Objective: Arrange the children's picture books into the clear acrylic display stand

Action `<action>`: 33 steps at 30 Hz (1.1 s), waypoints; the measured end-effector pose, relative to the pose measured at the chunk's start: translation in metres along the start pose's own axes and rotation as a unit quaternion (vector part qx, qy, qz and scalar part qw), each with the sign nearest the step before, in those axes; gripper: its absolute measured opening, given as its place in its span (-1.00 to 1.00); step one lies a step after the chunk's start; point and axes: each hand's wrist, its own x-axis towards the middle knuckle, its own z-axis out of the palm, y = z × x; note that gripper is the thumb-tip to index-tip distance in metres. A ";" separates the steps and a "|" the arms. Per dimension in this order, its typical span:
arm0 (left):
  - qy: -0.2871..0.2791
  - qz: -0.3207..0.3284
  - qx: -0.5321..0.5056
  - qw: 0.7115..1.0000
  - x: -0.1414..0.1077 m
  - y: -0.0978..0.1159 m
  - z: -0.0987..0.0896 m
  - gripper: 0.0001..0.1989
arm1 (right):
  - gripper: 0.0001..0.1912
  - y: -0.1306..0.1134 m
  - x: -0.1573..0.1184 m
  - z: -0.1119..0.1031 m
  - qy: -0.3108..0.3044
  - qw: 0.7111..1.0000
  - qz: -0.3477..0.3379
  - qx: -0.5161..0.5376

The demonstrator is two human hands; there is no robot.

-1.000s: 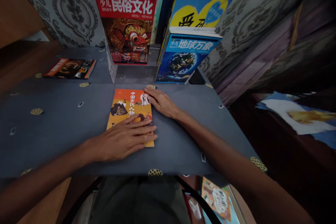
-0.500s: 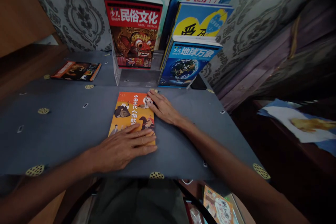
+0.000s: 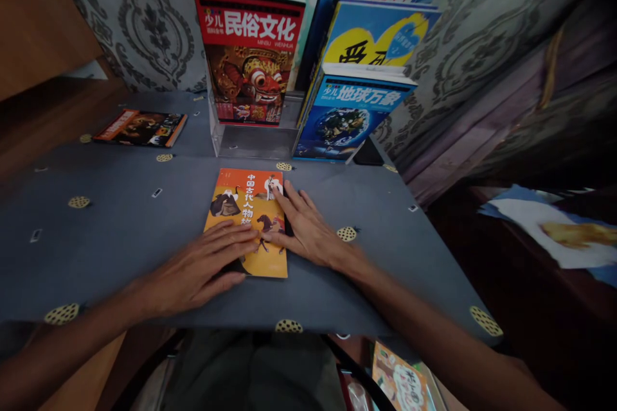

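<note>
An orange book with Chinese characters and painted figures lies flat on the grey-blue tablecloth in front of me. Across its lower left part rests my left hand, fingers stretched out and slightly apart, covering some of the cover. My right hand lies at the book's right edge, with its thumb and fingertips over that side of the cover. Both hands are open and neither grips the book.
Behind the book, a clear acrylic stand holds a red book and a blue book, with more books behind. Another book lies at the far left. A dark phone-like object sits beside the stand. Below the table edge is another book.
My left hand has slid left, baring the book's lower right corner. My right hand has come down along the right edge, its thumb now reaching onto the cover.
</note>
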 end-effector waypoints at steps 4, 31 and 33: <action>0.023 -0.041 -0.016 0.999 -0.005 -0.013 -0.002 -0.54 | 0.13 -0.006 -0.010 0.001 -0.010 1.000 -0.020 -0.001; 0.274 -0.339 -0.380 0.816 0.016 -0.037 -0.007 -0.38 | 0.23 -0.004 -0.021 0.004 -0.029 0.999 -0.028 0.029; 0.329 -0.383 -0.458 0.731 0.025 -0.033 -0.009 -0.45 | 0.24 -0.004 -0.021 0.004 -0.024 0.999 -0.022 0.035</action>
